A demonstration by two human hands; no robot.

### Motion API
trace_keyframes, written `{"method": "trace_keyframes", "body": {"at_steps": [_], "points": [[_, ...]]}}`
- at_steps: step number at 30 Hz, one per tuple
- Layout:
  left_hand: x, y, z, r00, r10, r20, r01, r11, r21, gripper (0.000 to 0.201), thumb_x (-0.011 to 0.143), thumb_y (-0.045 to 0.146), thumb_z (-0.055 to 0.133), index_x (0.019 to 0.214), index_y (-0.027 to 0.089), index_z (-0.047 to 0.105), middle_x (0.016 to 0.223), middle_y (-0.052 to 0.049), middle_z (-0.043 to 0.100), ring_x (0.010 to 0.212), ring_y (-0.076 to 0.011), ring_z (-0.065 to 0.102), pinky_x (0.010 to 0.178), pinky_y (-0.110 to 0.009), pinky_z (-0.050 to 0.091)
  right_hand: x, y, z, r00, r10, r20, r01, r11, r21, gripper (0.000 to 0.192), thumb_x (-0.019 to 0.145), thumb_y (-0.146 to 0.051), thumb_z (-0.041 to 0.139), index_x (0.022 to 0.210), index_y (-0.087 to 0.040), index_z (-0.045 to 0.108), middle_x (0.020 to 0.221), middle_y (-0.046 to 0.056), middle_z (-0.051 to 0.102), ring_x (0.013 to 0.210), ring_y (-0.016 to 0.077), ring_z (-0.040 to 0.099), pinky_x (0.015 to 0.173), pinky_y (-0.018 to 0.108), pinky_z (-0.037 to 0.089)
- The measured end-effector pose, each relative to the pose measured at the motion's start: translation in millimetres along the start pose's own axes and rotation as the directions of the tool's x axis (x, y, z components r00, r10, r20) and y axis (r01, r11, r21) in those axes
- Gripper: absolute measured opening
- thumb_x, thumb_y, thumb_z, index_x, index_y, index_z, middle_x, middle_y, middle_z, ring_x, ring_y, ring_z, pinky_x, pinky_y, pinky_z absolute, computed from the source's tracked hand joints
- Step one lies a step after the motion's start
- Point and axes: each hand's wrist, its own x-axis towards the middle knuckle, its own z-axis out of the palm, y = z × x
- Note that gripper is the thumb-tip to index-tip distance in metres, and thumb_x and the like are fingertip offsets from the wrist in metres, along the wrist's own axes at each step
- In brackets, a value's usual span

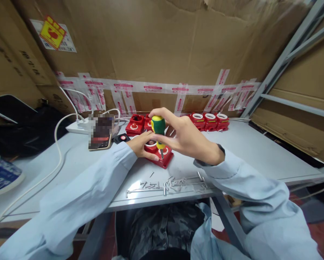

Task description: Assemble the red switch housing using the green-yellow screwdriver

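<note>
On the grey table point(248, 151), right in the middle, sits a red box point(164, 159) with a round white ring on top. The right hand point(186, 139) is curled around a screwdriver point(158, 130) with a green and yellow handle, fingers and thumb pinching it tight. The screwdriver stands almost straight up, and its metal tip touches the top of the red box. The left hand point(143, 146) lies on the red box from the 9 o'clock side, fingers closed around its edge to hold it.

At 6 o'clock from the box, near the table's front edge, lie many small silver screws point(162, 186). At 12 o'clock, a little behind, are more red boxes point(136, 124). At 2 o'clock, three red boxes with white rings point(210, 121) stand in a row by the cardboard wall point(162, 47). At 9 o'clock, a phone point(101, 131) leans up, and a small black piece with a red button point(122, 138) lies beside it. A white cable point(57, 144) runs across the table at the far left.
</note>
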Motion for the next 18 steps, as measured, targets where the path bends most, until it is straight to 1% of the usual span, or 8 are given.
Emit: {"method": "trace_keyframes", "body": {"at_steps": [3,4,6,8,10,12,15,18], "points": [[0,-4,1.6,1.000,0.005,-0.007,-0.005,1.000,-0.017,0.085,0.065,0.053,0.076,0.135,0.021,0.041,0.135,-0.015,0.048,0.128,-0.0369,0.041,0.106,-0.052,0.036,0,4,13,0.988,0.040,-0.148,-0.059,0.990,-0.126,0.037,0.085,-0.045,0.055,0.107,-0.016,0.053,0.071,-0.002,0.056,0.057,0.0096,0.047,0.054,0.023,0.033],[-1,-5,2.1,1.000,0.004,-0.008,-0.005,1.000,-0.021,0.087,0.065,0.052,0.077,0.137,0.020,0.040,0.138,-0.016,0.045,0.130,-0.0372,0.039,0.107,-0.052,0.036,0,5,16,0.981,0.040,-0.191,-0.069,0.986,-0.151,0.037,0.086,-0.047,0.054,0.106,-0.015,0.053,0.070,-0.002,0.055,0.058,0.0101,0.048,0.054,0.023,0.033],[-1,-6,2.2,1.000,0.002,0.002,-0.002,1.000,-0.028,0.090,0.064,0.051,0.077,0.139,0.021,0.037,0.144,-0.016,0.039,0.134,-0.0365,0.035,0.109,-0.051,0.033,0,9,20,0.971,0.019,-0.240,-0.053,0.990,-0.134,0.037,0.087,-0.044,0.052,0.108,-0.014,0.052,0.078,0.000,0.058,0.063,0.0110,0.051,0.058,0.024,0.037],[-2,-5,1.2,1.000,-0.018,0.010,0.018,0.999,-0.040,0.090,0.063,0.050,0.078,0.139,0.023,0.038,0.145,-0.014,0.039,0.134,-0.0360,0.036,0.109,-0.052,0.033,-1,11,20,0.975,-0.009,-0.224,0.007,1.000,-0.011,0.036,0.089,-0.037,0.050,0.117,-0.015,0.047,0.092,0.003,0.061,0.071,0.0114,0.055,0.065,0.025,0.042],[-1,-1,-0.4,0.999,-0.048,0.011,0.048,0.998,-0.048,0.086,0.063,0.049,0.079,0.136,0.023,0.042,0.141,-0.014,0.045,0.130,-0.0361,0.041,0.107,-0.052,0.036,-2,14,18,0.984,-0.026,-0.174,0.050,0.989,0.138,0.034,0.091,-0.030,0.046,0.122,-0.017,0.042,0.100,0.004,0.061,0.075,0.0107,0.056,0.070,0.025,0.045],[-1,3,-1.6,0.999,-0.055,0.002,0.055,0.997,-0.050,0.084,0.063,0.048,0.079,0.135,0.022,0.043,0.139,-0.014,0.047,0.128,-0.0364,0.043,0.106,-0.053,0.037,-3,15,17,0.987,-0.036,-0.158,0.067,0.979,0.195,0.026,0.091,-0.029,0.046,0.116,-0.019,0.046,0.098,0.003,0.062,0.073,0.0098,0.056,0.069,0.024,0.045],[0,5,-1.5,1.000,-0.030,0.001,0.030,0.997,-0.068,0.085,0.062,0.048,0.079,0.135,0.023,0.043,0.141,-0.014,0.044,0.131,-0.0357,0.039,0.108,-0.053,0.034,-1,14,16,0.981,-0.045,-0.190,0.065,0.993,0.099,0.019,0.089,-0.032,0.050,0.102,-0.018,0.052,0.091,0.002,0.062,0.068,0.0094,0.052,0.064,0.023,0.043],[0,6,-2.5,0.998,-0.063,-0.017,0.062,0.994,-0.085,0.082,0.059,0.049,0.080,0.130,0.023,0.048,0.133,-0.013,0.052,0.125,-0.0347,0.045,0.104,-0.051,0.038,0,8,11,0.992,-0.030,-0.123,0.031,1.000,0.006,0.026,0.088,-0.026,0.048,0.112,-0.017,0.049,0.095,0.002,0.063,0.064,0.0092,0.050,0.062,0.023,0.040]]}}
